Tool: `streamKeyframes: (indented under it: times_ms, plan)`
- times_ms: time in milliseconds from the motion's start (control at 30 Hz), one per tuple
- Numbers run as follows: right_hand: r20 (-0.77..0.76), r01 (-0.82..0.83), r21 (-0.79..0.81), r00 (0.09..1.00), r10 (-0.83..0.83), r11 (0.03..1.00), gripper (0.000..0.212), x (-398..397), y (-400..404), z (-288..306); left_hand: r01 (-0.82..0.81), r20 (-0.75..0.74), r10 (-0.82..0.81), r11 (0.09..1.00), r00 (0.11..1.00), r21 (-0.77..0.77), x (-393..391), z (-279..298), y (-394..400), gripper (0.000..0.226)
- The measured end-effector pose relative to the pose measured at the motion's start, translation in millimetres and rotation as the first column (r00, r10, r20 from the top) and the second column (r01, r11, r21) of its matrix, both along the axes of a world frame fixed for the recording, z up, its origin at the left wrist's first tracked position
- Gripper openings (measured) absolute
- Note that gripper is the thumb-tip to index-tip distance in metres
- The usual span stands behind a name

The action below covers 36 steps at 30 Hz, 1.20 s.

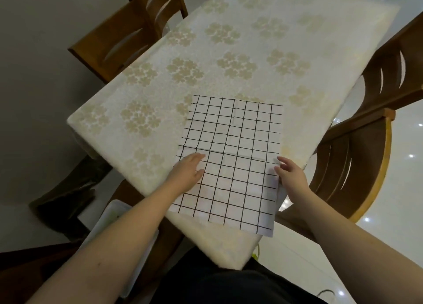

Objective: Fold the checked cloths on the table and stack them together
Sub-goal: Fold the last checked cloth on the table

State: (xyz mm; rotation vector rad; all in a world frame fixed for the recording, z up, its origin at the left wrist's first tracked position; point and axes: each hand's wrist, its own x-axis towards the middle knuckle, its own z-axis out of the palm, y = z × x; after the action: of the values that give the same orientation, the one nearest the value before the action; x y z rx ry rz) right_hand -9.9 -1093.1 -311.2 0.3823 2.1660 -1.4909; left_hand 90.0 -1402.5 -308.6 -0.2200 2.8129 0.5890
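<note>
A white cloth with a black grid (231, 157) lies spread flat at the near right corner of the table (206, 58), its near edge hanging slightly over the table's edge. Fold creases cross it. My left hand (186, 173) rests flat with straight fingers on the cloth's left edge. My right hand (290, 177) is at the cloth's right edge, the thumb and fingers pinching the border there. Only this one checked cloth shows.
The table wears a cream covering with pale gold flower clusters. Wooden chairs stand at the far left (128, 35) and along the right side (366, 129). A white tray-like object (109, 223) sits low at the left beside my lap. The floor is glossy.
</note>
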Motion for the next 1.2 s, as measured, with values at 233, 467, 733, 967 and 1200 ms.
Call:
streamKeyframes:
  times_ms: [233,467,733,967,1200]
  plan:
    - [-0.006,0.076,0.066,0.997,-0.076,0.995,0.034,-17.1,-10.9,-2.3,0.076,0.001,-0.077,0.989,0.997,-0.127,-53.9,-13.1,-47.7,0.051]
    - [-0.072,0.009,0.187,0.997,0.004,0.982,0.025,-15.5,-24.8,-1.1,0.128,-0.120,-0.141,0.985,0.983,-0.115,-74.1,-33.6,-68.9,0.021]
    - [-0.117,0.021,0.317,0.993,0.018,0.948,0.021,-13.8,-23.5,3.8,0.168,-0.141,-0.183,0.979,0.973,-0.112,-81.3,-34.4,-78.6,0.012]
    - [-0.221,0.000,0.389,0.971,0.093,0.921,0.015,-14.7,-24.8,27.8,0.155,-0.238,-0.165,0.986,0.957,-0.059,-82.2,-7.0,-83.7,0.008]
    - [-0.492,0.100,0.390,0.863,0.115,0.915,0.010,-35.9,-30.0,85.9,0.145,-0.501,-0.193,0.980,0.843,-0.134,-111.6,78.5,-90.2,0.012]
